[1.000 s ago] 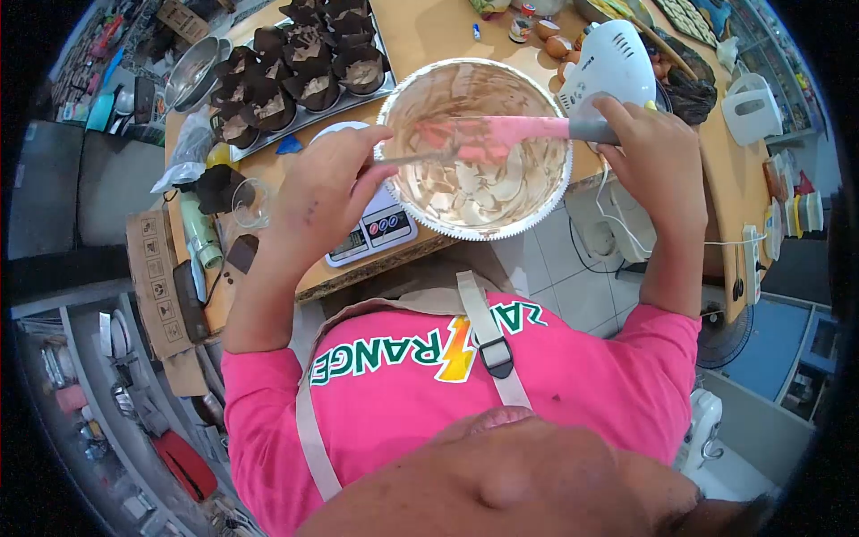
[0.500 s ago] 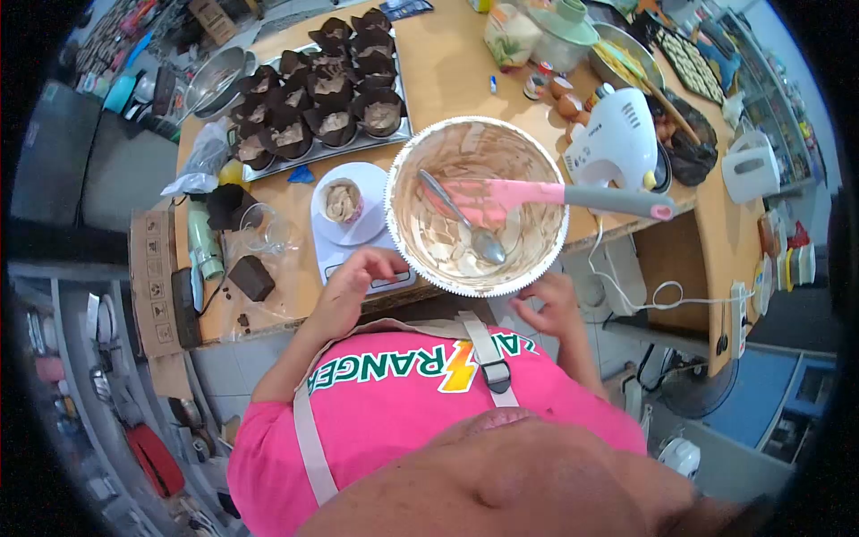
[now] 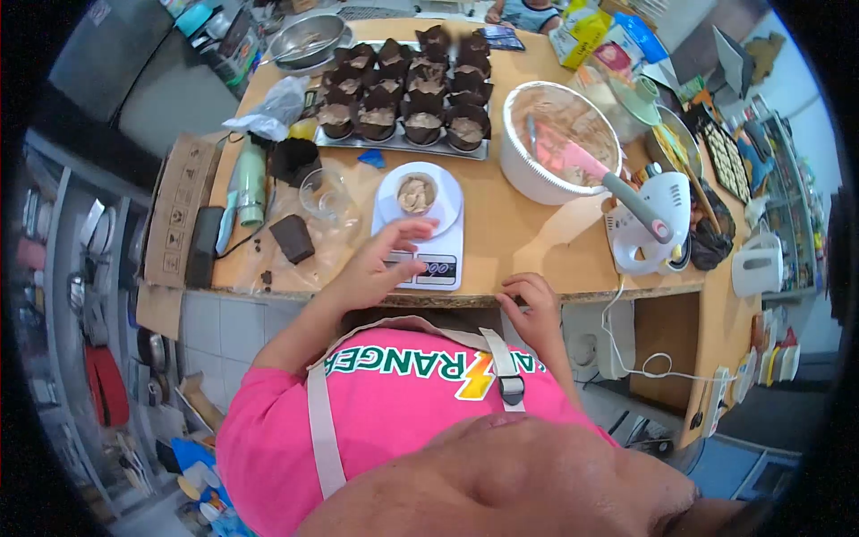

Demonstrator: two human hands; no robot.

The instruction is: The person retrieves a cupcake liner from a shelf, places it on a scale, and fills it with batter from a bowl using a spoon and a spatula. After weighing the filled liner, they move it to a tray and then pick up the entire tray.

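My left hand (image 3: 394,259) reaches over the front of the white kitchen scale (image 3: 450,234), its fingers apart and empty, partly covering the display. Just beyond my fingertips a small paper cup of brown batter (image 3: 415,194) stands on the scale's round plate. My right hand (image 3: 530,304) hangs at the table's front edge, fingers loosely bent and apart, holding nothing. Back and to the right is a white mixing bowl (image 3: 546,179) smeared with batter. A pink spatula with a grey handle (image 3: 631,201) leans across its rim, and a metal spoon (image 3: 532,136) stands inside.
Behind the scale, a metal tray (image 3: 403,146) carries several dark paper cups of batter. To the right stand a white hand mixer (image 3: 649,219) and its cord. At left lie a clear plastic cup (image 3: 322,195), dark paper liners (image 3: 293,239) and a green bottle (image 3: 252,183). Another person (image 3: 528,15) is at the far edge.
The mixing bowl, with its spatula, has gone from in front of me to the back right of the table. My left hand has come over the scale; my right is at the table edge.
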